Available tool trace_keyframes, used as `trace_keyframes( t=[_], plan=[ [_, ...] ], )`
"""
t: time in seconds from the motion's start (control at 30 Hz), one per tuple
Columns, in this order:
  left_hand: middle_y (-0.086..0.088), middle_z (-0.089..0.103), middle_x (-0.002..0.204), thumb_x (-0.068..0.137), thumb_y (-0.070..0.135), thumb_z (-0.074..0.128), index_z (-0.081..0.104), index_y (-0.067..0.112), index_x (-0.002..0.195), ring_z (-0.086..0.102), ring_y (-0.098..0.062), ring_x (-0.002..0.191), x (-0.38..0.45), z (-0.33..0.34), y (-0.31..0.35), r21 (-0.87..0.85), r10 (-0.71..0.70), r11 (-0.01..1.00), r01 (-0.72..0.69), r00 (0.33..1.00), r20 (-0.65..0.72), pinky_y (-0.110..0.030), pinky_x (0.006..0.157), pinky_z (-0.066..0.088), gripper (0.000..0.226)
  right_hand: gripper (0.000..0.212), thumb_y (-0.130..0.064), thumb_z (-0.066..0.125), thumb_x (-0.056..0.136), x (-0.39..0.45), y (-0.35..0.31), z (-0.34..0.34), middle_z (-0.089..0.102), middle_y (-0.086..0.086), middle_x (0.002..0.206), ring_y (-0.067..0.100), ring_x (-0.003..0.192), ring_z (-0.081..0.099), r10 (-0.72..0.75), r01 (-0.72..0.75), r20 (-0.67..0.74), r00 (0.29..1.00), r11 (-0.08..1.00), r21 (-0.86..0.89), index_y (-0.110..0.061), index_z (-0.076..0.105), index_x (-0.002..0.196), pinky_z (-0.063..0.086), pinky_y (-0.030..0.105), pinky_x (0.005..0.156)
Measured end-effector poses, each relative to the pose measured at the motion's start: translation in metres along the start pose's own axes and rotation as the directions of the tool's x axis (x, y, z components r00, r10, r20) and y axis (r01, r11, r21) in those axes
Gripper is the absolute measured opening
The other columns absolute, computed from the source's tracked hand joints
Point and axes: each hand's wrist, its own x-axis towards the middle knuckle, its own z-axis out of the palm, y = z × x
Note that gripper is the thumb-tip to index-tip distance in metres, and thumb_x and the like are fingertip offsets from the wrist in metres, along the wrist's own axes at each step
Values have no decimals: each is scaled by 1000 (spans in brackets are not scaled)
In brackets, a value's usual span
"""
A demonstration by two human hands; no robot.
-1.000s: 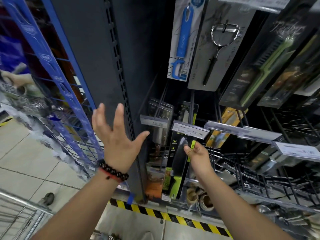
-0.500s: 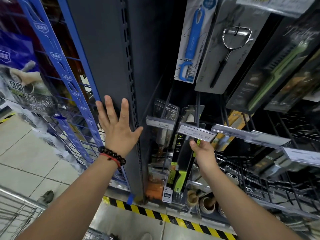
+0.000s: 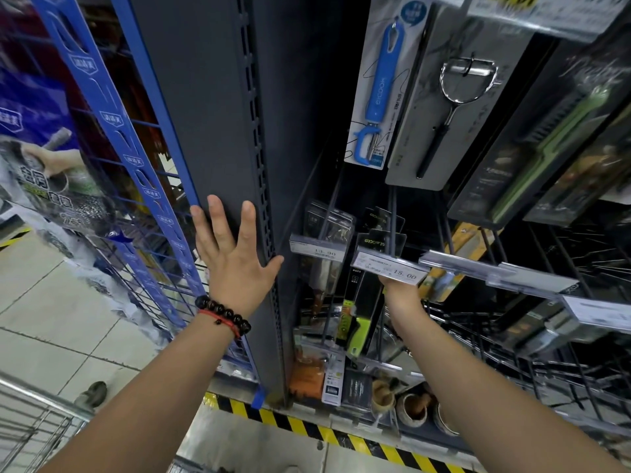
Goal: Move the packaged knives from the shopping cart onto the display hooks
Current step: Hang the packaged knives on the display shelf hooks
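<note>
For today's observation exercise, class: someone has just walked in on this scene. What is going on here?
A person is stocking packaged knives on a shop display. Their left hand lies flat, fingers spread, against the dark shelf upright. Their right hand reaches up behind the 15.00 price tag, where a black and green knife package hangs on a hook; the fingers are hidden, so whether they hold it cannot be told. A corner of the shopping cart shows at lower left.
</note>
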Motion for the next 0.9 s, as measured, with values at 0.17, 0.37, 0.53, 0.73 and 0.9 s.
trace_keyframes(
  t=[0.17, 0.37, 0.53, 0.73, 0.9],
  plan=[
    [13, -43, 148, 61, 33, 88, -22, 44, 146, -20, -32, 144, 0, 1, 0, 14, 6, 1000, -6, 1000, 2, -50, 113, -3, 139, 37, -23, 41, 104, 26, 3, 2, 51, 1, 120, 15, 106, 45, 119, -119, -28, 993, 993, 4, -15, 40, 140, 37, 35, 93],
    [12, -42, 149, 60, 32, 89, -21, 42, 146, -4, -46, 138, -1, 2, -1, 24, 28, 999, -28, 1000, -12, -58, 112, 4, 140, 15, -28, 44, 104, 50, 5, -4, 71, -1, 74, 18, 68, 64, 169, -156, -78, 983, 977, 147, -19, 55, 109, 51, 20, 46],
    [14, -42, 148, 63, 31, 87, -20, 44, 146, -9, -41, 141, -2, 2, 0, -1, 6, 1000, -6, 1000, -6, -59, 112, 5, 136, 11, -17, 45, 103, 28, -5, -10, 56, -2, 87, 8, 69, 59, 103, -104, -14, 995, 990, -92, -26, 49, 97, 45, 26, 75],
    [-12, -12, 159, 76, 22, 76, -6, 42, 150, -10, -41, 144, -37, 4, -3, -70, -66, 995, 74, 992, 105, -54, 117, 5, 113, 22, -19, 56, 97, 4, 11, -33, 65, 11, 112, 31, 105, 60, -17, -8, -94, 995, 966, -259, -10, 58, 117, 46, 39, 88],
    [-1, -3, 159, 81, 14, 70, 17, 36, 148, -4, -34, 146, -80, -4, 16, -174, -259, 928, 331, 905, 339, -54, 117, 12, 88, 12, -10, 59, 92, -32, 22, -46, 64, 5, 93, 20, 79, 58, -112, 112, 18, 994, 936, -332, -19, 59, 100, 45, 29, 72]
  ],
)
